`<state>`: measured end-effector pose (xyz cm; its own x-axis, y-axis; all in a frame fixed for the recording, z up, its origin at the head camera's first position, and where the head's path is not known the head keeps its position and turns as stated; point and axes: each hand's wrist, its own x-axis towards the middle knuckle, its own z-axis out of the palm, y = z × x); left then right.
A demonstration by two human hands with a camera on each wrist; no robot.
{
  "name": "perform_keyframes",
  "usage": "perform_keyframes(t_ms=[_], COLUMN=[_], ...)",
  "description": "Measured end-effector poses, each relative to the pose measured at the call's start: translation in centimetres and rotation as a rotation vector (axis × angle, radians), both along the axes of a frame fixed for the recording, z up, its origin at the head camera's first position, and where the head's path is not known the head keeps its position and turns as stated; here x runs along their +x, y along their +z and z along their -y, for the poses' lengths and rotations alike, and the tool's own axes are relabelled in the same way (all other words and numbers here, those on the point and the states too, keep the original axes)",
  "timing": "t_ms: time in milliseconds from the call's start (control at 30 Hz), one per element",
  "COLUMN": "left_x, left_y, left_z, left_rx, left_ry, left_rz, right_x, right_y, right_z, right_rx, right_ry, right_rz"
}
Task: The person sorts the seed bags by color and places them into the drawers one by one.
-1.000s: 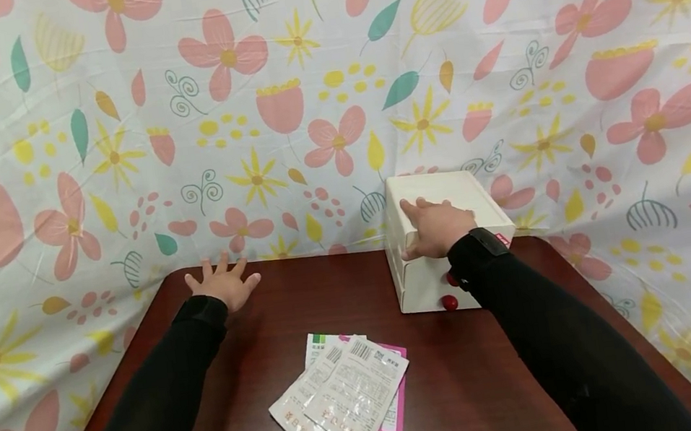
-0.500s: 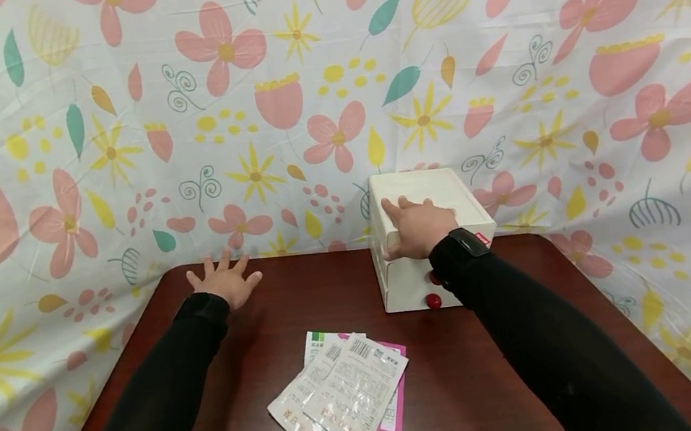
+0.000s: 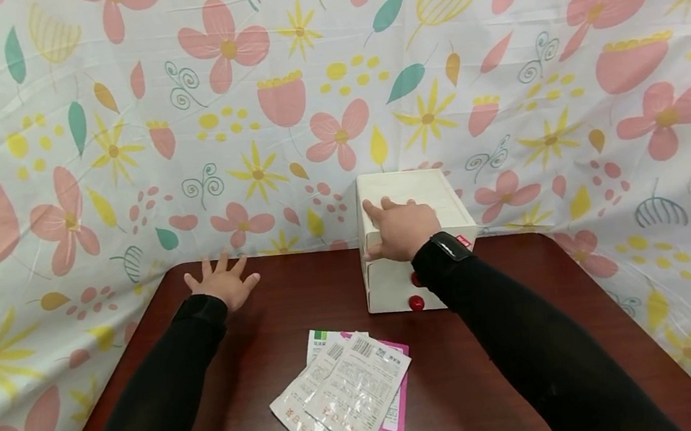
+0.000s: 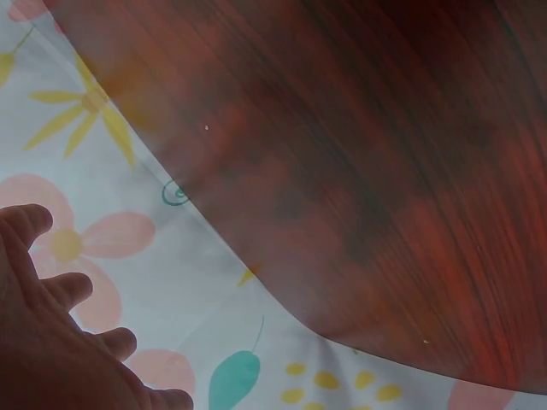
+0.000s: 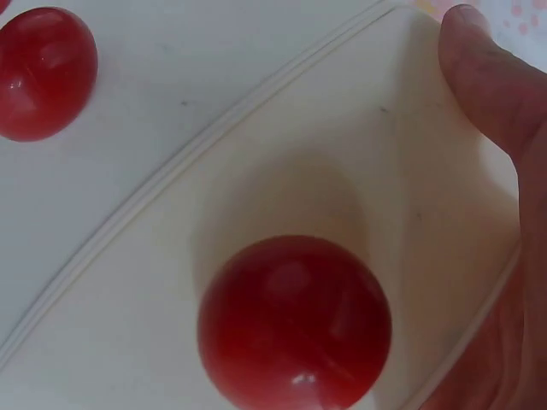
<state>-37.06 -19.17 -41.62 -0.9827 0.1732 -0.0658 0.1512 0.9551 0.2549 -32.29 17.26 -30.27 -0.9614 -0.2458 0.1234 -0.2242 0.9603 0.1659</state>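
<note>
A small white drawer box [image 3: 410,189] with round red knobs [image 3: 417,302] stands at the table's back right. My right hand [image 3: 403,230] rests on its top near the front edge, fingers straight and spread, thumb [image 5: 487,77] reaching over the front. In the right wrist view, a red knob [image 5: 295,325] shows large on a drawer front, below the hand's edge. My left hand [image 3: 221,284] is held over the back left of the table with fingers spread, holding nothing. Its fingers [image 4: 68,290] show at the lower left of the left wrist view.
Several flat white and pink packets [image 3: 358,392] lie overlapping on the dark red-brown table [image 3: 471,374], near its front middle. A flower-print cloth [image 3: 326,65] hangs behind and beside the table. The table's rounded back left corner [image 4: 320,329] shows in the left wrist view.
The drawer box has slid left along the back of the table, with my right hand moving left on top of it. My left hand and the packets have stayed in place.
</note>
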Motion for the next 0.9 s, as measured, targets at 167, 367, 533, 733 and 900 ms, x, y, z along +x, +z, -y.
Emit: perform_keyframes(t_ms=[167,367,533,733,900], left_x=[0.1,0.1,0.3,0.4,0.3], left_y=[0.0,-0.2,-0.4,-0.2,-0.3], left_z=[0.1,0.3,0.3,0.1,-0.2], left_rx=[0.000,-0.004,-0.016,-0.004,0.010], left_ry=[0.010,0.022,0.027,0.024,0.020], left_rz=[0.009,0.011,0.027,0.031,0.034], right_x=[-0.3,-0.3,-0.2,-0.3,-0.5], right_y=[-0.3,-0.4,-0.5,-0.5,-0.5], right_z=[1.0,2.3,3.3,4.4,5.2], right_rx=[0.007,0.032,0.049,0.057,0.058], right_ry=[0.016,0.030,0.044,0.062,0.065], right_rz=[-0.023,-0.028,-0.038,-0.052,-0.061])
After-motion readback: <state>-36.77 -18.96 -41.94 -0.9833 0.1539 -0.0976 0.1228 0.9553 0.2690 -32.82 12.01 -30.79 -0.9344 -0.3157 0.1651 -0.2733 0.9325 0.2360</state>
